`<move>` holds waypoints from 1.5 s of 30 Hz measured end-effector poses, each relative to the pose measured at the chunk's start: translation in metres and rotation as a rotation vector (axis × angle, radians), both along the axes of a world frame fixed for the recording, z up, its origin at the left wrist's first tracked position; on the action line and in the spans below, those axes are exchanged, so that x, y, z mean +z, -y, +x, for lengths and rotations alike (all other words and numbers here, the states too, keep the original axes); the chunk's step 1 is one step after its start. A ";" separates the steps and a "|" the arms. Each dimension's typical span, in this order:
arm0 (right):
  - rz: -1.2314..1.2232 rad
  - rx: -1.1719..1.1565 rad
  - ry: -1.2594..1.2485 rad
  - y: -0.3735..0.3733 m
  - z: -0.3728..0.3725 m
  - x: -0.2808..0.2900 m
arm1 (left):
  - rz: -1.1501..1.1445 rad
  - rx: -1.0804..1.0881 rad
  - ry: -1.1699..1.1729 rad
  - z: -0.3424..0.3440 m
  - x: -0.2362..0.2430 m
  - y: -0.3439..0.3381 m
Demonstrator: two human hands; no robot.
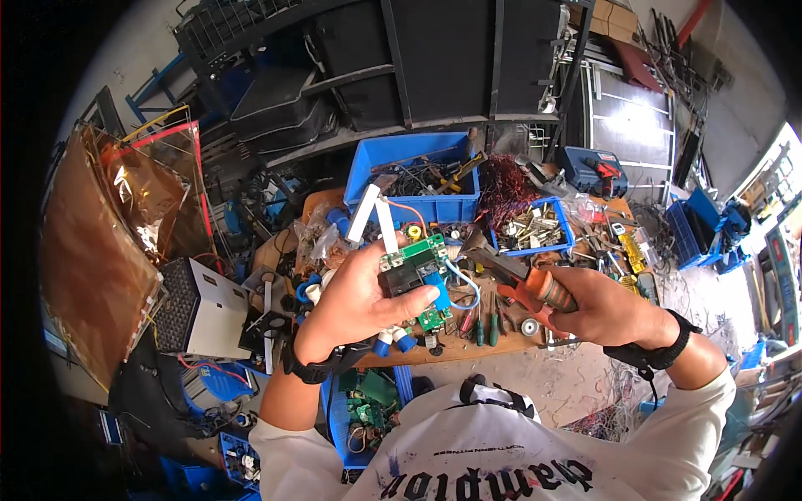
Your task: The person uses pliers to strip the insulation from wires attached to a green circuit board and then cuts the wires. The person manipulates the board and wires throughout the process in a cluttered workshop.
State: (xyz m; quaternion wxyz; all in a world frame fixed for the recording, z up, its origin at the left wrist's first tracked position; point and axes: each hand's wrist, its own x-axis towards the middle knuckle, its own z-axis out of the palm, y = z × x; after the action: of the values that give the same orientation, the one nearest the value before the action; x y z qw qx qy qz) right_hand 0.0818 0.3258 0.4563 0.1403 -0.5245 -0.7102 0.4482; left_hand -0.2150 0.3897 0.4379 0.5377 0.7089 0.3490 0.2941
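My left hand (355, 296) is closed around a green circuit board (422, 248) carrying black and blue block-shaped parts, its thumb pressed on the face. A blue wire (478, 294) loops from the board's right side, and a thin red wire arcs above it. White strips (365, 213) stick up beyond the fingers. My right hand (606, 305) grips orange-handled pliers (494, 260) whose metal jaws point left toward the board. The jaw tips appear just right of the board; whether they touch anything cannot be made out.
Behind my hands, the wooden workbench (451, 351) bears a blue crate (409, 209) of cables and a small blue tray (571, 238) of metal pieces. Several screwdrivers (493, 329) lie near its front edge. Below stands a blue bin (338, 426) with circuit boards. A toolbox (576, 167) sits back right.
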 end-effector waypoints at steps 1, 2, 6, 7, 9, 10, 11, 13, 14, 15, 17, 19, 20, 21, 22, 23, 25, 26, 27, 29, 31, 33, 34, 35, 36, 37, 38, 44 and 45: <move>-0.007 0.000 0.004 0.001 -0.001 0.002 | -0.002 -0.002 -0.004 0.001 0.000 0.001; -0.015 0.000 0.008 0.002 -0.003 0.007 | 0.033 -0.003 -0.003 0.002 -0.001 0.002; 0.104 0.034 0.045 0.006 -0.004 0.005 | 0.110 0.005 -0.002 0.006 0.000 0.006; 0.113 0.030 0.074 0.006 -0.003 0.006 | 0.111 0.006 0.000 0.008 0.000 0.007; 0.132 0.026 0.129 0.007 -0.004 0.010 | 0.072 0.001 -0.009 0.010 0.006 0.009; 0.149 0.033 0.135 0.008 -0.005 0.012 | 0.053 0.000 -0.014 0.010 0.007 0.010; 0.166 0.040 0.141 0.008 -0.006 0.014 | 0.097 0.009 -0.032 0.010 0.007 0.010; 0.207 0.043 0.171 0.010 -0.005 0.017 | 0.184 0.023 -0.064 0.013 0.003 0.010; 0.231 0.039 0.195 0.012 -0.004 0.017 | 0.206 0.030 -0.085 0.014 0.003 0.010; 0.254 0.042 0.214 0.012 -0.004 0.018 | 0.228 0.043 -0.111 0.013 0.002 0.010; 0.273 0.035 0.232 0.014 -0.009 0.021 | 0.250 0.070 -0.121 0.013 0.000 0.012; 0.310 0.025 0.253 0.016 -0.010 0.021 | 0.252 0.092 -0.083 0.014 -0.007 0.012; 0.337 0.024 0.261 0.016 -0.010 0.018 | 0.264 0.083 -0.071 0.015 -0.008 0.012; 0.363 0.022 0.271 0.016 -0.009 0.017 | 0.276 0.073 -0.057 0.017 -0.008 0.011; 0.374 0.028 0.292 0.016 -0.009 0.017 | 0.287 0.063 -0.044 0.018 -0.009 0.011; 0.384 0.034 0.314 0.016 -0.009 0.019 | 0.267 0.068 -0.043 0.020 -0.008 0.012; 0.415 0.046 0.360 0.016 -0.010 0.020 | 0.225 0.079 -0.045 0.023 -0.006 0.015; 0.436 0.050 0.386 0.016 -0.010 0.020 | 0.216 0.091 -0.025 0.025 -0.007 0.015; 0.456 0.054 0.410 0.016 -0.011 0.020 | 0.207 0.103 -0.006 0.026 -0.009 0.016; 0.511 0.052 0.447 0.016 -0.011 0.018 | 0.187 0.124 0.009 0.028 -0.010 0.017; 0.548 0.056 0.487 0.014 -0.012 0.019 | 0.168 0.139 -0.003 0.029 -0.010 0.017; 0.564 0.067 0.534 0.012 -0.014 0.024 | 0.153 0.187 -0.066 0.028 -0.012 0.015; 0.541 0.071 0.555 0.011 -0.015 0.026 | 0.138 0.200 -0.068 0.029 -0.013 0.015; 0.519 0.075 0.576 0.010 -0.016 0.029 | 0.123 0.215 -0.070 0.030 -0.014 0.015; 0.497 0.079 0.597 0.009 -0.017 0.031 | 0.101 0.222 -0.044 0.032 -0.015 0.015; 0.488 0.077 0.605 0.008 -0.018 0.032 | 0.079 0.229 -0.017 0.033 -0.015 0.015; 0.479 0.076 0.614 0.007 -0.019 0.032 | 0.057 0.236 -0.002 0.034 -0.015 0.016; 0.547 0.087 0.581 0.007 -0.019 0.024 | 0.053 0.265 0.065 0.040 -0.015 0.019; 0.568 0.094 0.557 0.007 -0.019 0.022 | 0.052 0.273 0.068 0.040 -0.016 0.019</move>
State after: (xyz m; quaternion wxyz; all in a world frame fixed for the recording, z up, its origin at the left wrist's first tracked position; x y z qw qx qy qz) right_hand 0.0629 0.3191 0.4779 0.0613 -0.5330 -0.8400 0.0805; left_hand -0.1746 0.3711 0.4217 0.4856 0.6582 0.4162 0.3972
